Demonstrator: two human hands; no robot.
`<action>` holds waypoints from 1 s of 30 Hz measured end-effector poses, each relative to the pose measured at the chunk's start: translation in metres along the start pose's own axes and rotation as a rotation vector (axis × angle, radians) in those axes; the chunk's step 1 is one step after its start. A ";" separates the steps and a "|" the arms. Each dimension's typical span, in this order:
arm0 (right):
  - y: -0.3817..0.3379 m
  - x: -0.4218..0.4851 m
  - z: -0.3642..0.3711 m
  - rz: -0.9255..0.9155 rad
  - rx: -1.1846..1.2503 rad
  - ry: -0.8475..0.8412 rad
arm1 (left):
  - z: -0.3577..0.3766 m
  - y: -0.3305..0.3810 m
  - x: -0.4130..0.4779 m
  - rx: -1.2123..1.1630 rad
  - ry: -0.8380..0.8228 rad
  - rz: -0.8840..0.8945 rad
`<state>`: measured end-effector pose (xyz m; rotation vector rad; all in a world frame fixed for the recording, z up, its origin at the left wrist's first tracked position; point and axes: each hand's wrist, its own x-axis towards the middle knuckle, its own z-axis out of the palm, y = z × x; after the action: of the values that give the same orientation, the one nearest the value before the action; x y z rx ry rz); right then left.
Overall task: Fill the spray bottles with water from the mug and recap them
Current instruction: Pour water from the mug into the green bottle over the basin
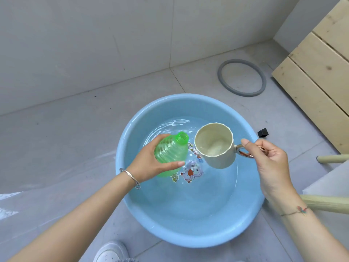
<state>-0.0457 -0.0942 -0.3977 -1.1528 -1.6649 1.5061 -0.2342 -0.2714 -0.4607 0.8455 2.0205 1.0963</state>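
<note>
Left hand [151, 163] grips uncapped green bottle [171, 151], tilted over blue basin [188, 231]. Right hand [272, 157] pinches mug [217, 146] by its handle, just beside the bottle's mouth. Water sits in basin.

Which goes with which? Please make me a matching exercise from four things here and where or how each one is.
Things:
1. green bottle
2. mug
3. blue basin
4. grey ring

States:
A. lies on the floor, touched by nobody
B. gripped by the left hand, cap off
C. held by its handle in the right hand
D. holds water

Pairs: 1-B, 2-C, 3-D, 4-A
</note>
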 end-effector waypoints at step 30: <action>-0.044 -0.008 0.004 -0.440 -0.412 -0.005 | 0.006 0.011 -0.006 0.109 -0.049 0.024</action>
<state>-0.0542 -0.1017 -0.3544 -0.8916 -2.1259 0.9201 -0.2234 -0.2688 -0.4526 0.9449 2.0490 0.9756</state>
